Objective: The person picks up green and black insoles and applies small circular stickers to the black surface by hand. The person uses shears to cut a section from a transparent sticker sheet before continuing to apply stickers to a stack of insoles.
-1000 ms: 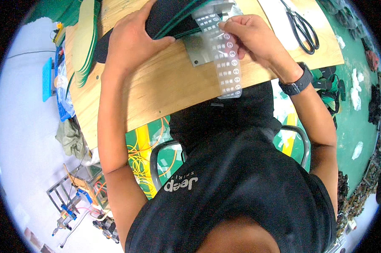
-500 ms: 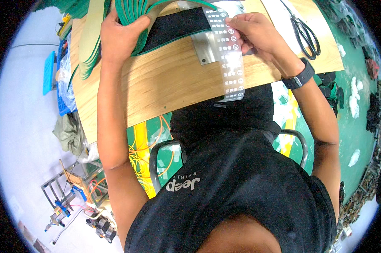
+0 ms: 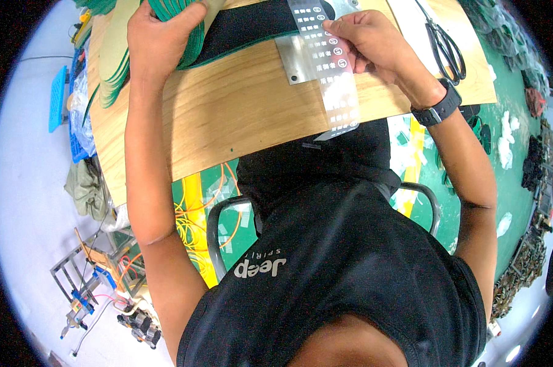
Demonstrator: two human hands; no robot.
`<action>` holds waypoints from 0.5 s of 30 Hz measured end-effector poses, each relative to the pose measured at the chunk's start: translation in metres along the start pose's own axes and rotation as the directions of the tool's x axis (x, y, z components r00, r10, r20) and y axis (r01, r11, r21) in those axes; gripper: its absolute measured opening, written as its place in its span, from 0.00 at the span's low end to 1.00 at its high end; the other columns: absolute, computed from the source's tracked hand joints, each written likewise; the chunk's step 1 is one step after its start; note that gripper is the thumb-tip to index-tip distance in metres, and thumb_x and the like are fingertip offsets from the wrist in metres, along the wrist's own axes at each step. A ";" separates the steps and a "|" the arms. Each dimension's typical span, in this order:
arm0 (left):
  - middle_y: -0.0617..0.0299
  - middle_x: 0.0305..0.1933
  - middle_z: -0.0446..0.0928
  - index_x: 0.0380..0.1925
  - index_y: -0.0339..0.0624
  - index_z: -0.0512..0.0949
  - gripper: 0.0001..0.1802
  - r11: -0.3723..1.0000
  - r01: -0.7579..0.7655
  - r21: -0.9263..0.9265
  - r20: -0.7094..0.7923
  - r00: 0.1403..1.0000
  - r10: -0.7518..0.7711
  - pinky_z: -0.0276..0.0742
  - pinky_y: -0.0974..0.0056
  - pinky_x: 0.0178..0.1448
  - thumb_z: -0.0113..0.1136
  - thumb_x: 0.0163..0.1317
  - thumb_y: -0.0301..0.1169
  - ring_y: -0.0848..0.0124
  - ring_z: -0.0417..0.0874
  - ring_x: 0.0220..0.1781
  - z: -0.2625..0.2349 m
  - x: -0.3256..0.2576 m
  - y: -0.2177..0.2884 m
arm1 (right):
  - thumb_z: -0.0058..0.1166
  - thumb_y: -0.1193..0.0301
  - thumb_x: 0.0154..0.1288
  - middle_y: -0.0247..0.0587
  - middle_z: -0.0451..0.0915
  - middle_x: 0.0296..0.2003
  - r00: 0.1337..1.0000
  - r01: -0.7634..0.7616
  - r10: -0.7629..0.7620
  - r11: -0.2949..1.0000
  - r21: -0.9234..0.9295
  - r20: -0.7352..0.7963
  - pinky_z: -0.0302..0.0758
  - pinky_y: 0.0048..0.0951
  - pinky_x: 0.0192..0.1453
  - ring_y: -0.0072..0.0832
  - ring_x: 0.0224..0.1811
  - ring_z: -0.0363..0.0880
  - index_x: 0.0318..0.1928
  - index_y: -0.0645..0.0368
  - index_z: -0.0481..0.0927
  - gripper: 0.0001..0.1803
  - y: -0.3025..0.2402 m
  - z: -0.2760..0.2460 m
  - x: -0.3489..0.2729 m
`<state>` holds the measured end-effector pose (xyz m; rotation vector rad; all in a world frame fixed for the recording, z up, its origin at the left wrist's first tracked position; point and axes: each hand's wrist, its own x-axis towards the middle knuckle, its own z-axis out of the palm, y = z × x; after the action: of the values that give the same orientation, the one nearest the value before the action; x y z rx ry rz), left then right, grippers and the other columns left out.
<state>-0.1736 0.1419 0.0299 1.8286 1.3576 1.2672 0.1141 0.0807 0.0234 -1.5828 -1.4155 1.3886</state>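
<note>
My left hand (image 3: 159,43) is closed around a stack of green insoles (image 3: 194,49) at the table's far left. Pinched between the thumb and finger of my right hand (image 3: 374,46) is a clear label strip (image 3: 337,92) with rows of white print. The strip hangs down past the table's front edge. Beneath its upper part lies a black insole (image 3: 246,30) with a green edge, reaching over a shiny metal plate (image 3: 296,68). Beside my left wrist, more beige and green insoles (image 3: 114,76) fan out.
Black-handled scissors (image 3: 448,52) lie on a white sheet (image 3: 408,18) at the right of the wooden table (image 3: 227,110). A chair's metal armrest (image 3: 214,226) shows at my left. Orange and yellow cables (image 3: 194,235) run over the green floor below.
The view has shifted, so the table and both hands sit slightly higher and further left. The strip's printed rows sit differently over the black insole. Both hands keep their hold.
</note>
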 end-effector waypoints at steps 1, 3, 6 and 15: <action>0.64 0.31 0.81 0.33 0.37 0.81 0.16 0.998 0.004 0.058 -0.004 1.000 -0.004 0.74 0.69 0.40 0.69 0.47 0.37 0.77 0.78 0.31 -0.002 0.000 0.001 | 0.53 0.61 0.65 0.30 0.73 0.12 1.000 0.014 -0.014 1.000 -0.013 0.002 0.61 0.14 0.12 0.13 0.09 0.66 0.18 0.56 0.75 0.19 -0.001 0.001 -0.001; 0.64 0.31 0.81 0.33 0.37 0.82 0.16 0.994 0.006 0.111 -0.023 1.000 -0.003 0.74 0.69 0.39 0.69 0.47 0.37 0.77 0.78 0.31 -0.002 -0.002 0.003 | 0.53 0.61 0.65 0.30 0.73 0.11 1.000 0.004 -0.004 1.000 -0.021 0.008 0.61 0.14 0.12 0.13 0.09 0.66 0.18 0.56 0.75 0.19 0.000 0.000 -0.002; 0.64 0.31 0.81 0.32 0.37 0.82 0.16 0.989 0.009 0.148 -0.058 0.998 -0.001 0.74 0.68 0.40 0.69 0.47 0.38 0.76 0.79 0.31 0.001 -0.002 0.006 | 0.52 0.61 0.65 0.30 0.73 0.11 0.999 -0.035 0.035 0.999 0.001 0.022 0.61 0.14 0.12 0.14 0.09 0.66 0.18 0.56 0.75 0.20 0.001 -0.003 0.002; 0.62 0.31 0.81 0.34 0.36 0.80 0.17 0.975 -0.011 0.224 -0.038 0.999 0.020 0.74 0.70 0.42 0.69 0.47 0.36 0.75 0.79 0.32 0.009 -0.015 0.016 | 0.52 0.60 0.66 0.31 0.73 0.13 0.998 -0.053 0.052 0.998 0.032 0.025 0.64 0.14 0.12 0.15 0.10 0.71 0.20 0.58 0.74 0.20 -0.009 0.001 -0.004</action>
<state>-0.1594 0.1229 0.0342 1.9752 1.5655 1.2055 0.1109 0.0791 0.0331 -1.5982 -1.3676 1.4578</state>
